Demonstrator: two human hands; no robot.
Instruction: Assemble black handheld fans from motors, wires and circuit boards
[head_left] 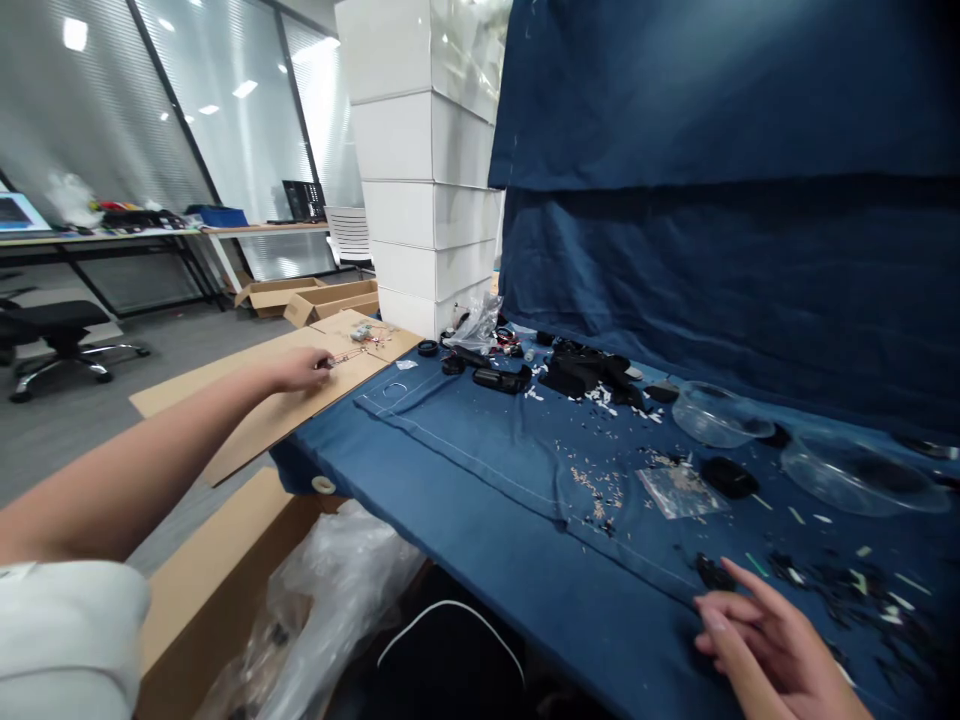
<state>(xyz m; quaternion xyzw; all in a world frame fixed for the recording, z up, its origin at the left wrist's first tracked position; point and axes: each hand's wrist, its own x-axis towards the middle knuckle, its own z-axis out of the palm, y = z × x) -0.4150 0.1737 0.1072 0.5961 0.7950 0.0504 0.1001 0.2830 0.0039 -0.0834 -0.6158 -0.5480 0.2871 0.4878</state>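
Stretched out to the far left, my left hand [301, 369] is over a cardboard sheet [262, 440]. Its fingers are closed on a small dark part [324, 363]; thin reddish wires [349, 354] trail from about there towards more small parts [365, 332] on the sheet. At the lower right, my right hand [761, 635] hovers over or rests on the blue cloth [480, 540], fingers loosely bent and apart, with nothing seen in them. Just beyond its fingertips lies a small black piece [714, 573], and several black parts [817, 580] are scattered to the right.
Clear plastic bowls [716, 415], a clear bag of small bits [681, 487] and a black oval part [729, 478] lie at the right. Black parts [592, 372] cluster at the back, beside stacked white boxes [405, 215]. An open carton [225, 560] with plastic wrap stands below the table edge.
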